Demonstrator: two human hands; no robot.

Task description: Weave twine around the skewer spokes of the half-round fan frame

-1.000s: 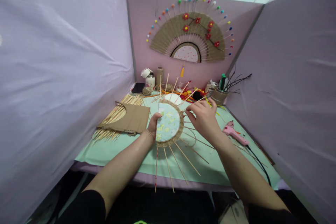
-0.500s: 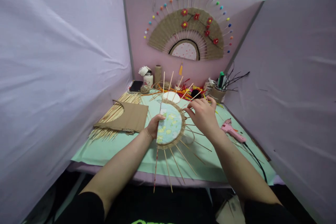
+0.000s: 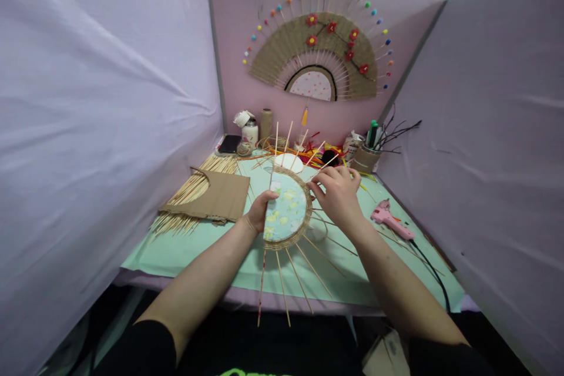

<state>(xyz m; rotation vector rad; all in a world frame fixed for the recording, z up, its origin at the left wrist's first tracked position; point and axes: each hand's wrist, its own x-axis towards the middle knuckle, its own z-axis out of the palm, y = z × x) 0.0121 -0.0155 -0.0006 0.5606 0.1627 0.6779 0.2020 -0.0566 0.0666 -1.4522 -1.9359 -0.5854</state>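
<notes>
My left hand point(image 3: 259, 211) grips the straight edge of a half-round fan base point(image 3: 286, 208), thumb on its pale blue, yellow-patterned face. Brown twine point(image 3: 296, 240) is wound in rows along the curved rim. Thin wooden sticks point(image 3: 318, 273) fan outward from that rim. At the rim's upper right, my right hand point(image 3: 337, 191) has thumb and forefinger pinched together on the twine between sticks; the fingers partly hide the strand. Below that hand hangs a loose loop of twine point(image 3: 326, 228).
Cut cardboard point(image 3: 224, 194) lies over a bundle of sticks point(image 3: 176, 223) at left. A pink glue gun point(image 3: 392, 220) with a black cord rests at right. Behind are a phone point(image 3: 230, 144), jar point(image 3: 249, 132), coloured strips and a pot of twigs point(image 3: 365, 158). A finished fan point(image 3: 317, 53) hangs on the back wall.
My right hand's fingers have shifted slightly at the rim, the outer fingers curling in a little. My left hand and the fan base stay nearly in place; the view has shifted slightly.
</notes>
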